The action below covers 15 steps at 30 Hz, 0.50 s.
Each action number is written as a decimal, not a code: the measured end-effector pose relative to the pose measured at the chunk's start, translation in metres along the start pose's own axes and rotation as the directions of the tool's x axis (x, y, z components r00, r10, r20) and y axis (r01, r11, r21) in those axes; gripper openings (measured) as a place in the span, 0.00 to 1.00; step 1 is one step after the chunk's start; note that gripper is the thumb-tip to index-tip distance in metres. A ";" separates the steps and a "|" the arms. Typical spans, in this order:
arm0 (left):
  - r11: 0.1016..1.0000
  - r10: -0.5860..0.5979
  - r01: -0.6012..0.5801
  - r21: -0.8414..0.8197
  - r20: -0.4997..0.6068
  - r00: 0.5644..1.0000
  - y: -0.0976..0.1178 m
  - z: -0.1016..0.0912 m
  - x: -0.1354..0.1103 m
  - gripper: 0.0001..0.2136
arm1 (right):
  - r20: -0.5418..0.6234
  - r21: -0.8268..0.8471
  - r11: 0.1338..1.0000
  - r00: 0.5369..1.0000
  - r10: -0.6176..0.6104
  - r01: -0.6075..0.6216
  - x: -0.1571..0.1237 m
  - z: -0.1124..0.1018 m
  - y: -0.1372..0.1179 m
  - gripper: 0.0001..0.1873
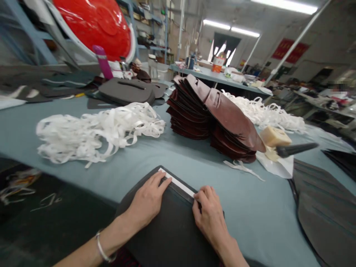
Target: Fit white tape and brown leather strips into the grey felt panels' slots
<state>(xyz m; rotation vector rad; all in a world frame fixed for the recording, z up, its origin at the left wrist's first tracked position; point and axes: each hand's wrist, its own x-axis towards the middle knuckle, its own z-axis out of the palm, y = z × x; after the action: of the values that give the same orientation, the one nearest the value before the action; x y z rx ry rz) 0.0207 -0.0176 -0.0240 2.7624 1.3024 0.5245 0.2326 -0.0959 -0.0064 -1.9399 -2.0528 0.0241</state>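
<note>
My left hand (148, 198) lies flat on a dark grey padded panel (167, 231), its fingertips next to a narrow white strip (178, 181) along the panel's far edge. My right hand (210, 218) is at the strip's right end, with its fingers and thumb curled at the panel's edge. A silver bangle (102, 250) circles my left wrist. The near part of the panel runs out of view below my hands.
The grey-blue covered table (250, 207) holds white strip heaps (97, 131), stacked brown leather-like pieces (211, 115), a pale block (274, 136), a black-handled brush (294, 149) and dark panels (325, 218). A large red shell (91, 26) stands behind.
</note>
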 end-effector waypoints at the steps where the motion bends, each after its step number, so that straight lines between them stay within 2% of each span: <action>1: 0.999 -0.039 0.037 -0.035 -0.048 0.998 -0.004 0.000 -0.002 0.22 | -0.012 -0.004 1.000 1.000 0.009 -0.009 0.003 0.000 0.002 0.05; 2: 0.995 -0.080 0.075 -0.066 -0.087 0.993 -0.007 0.001 -0.004 0.21 | -0.012 -0.027 0.999 1.000 0.024 -0.025 0.007 0.001 0.003 0.04; 4: 0.985 -0.143 0.128 -0.118 -0.127 0.982 -0.009 0.000 -0.007 0.19 | 0.017 -0.106 0.991 0.997 0.079 -0.077 0.017 0.004 0.003 0.09; 6: 0.977 -0.171 0.150 -0.150 -0.138 0.976 -0.008 -0.001 -0.008 0.19 | 0.053 -0.174 0.978 0.990 0.130 -0.119 0.030 0.008 -0.002 0.14; 8: 0.974 -0.181 0.157 -0.163 -0.145 0.973 -0.006 -0.001 -0.009 0.20 | 0.068 -0.163 0.980 0.990 0.125 -0.112 0.044 0.014 -0.012 0.16; 12: 0.968 -0.196 0.171 -0.182 -0.128 0.972 -0.007 -0.001 -0.010 0.19 | 0.033 0.112 0.994 0.999 0.016 -0.020 0.075 0.032 -0.040 0.11; 15: 0.963 -0.205 0.183 -0.199 -0.097 0.974 -0.013 -0.001 -0.007 0.19 | -0.042 0.275 0.959 0.997 -0.059 0.068 0.088 0.047 -0.056 0.14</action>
<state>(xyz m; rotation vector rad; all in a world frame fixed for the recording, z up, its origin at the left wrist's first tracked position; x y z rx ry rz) 0.0066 -0.0146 -0.0277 2.4519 1.4451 0.7618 0.1645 -0.0048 -0.0195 -1.6937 -1.9692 0.2487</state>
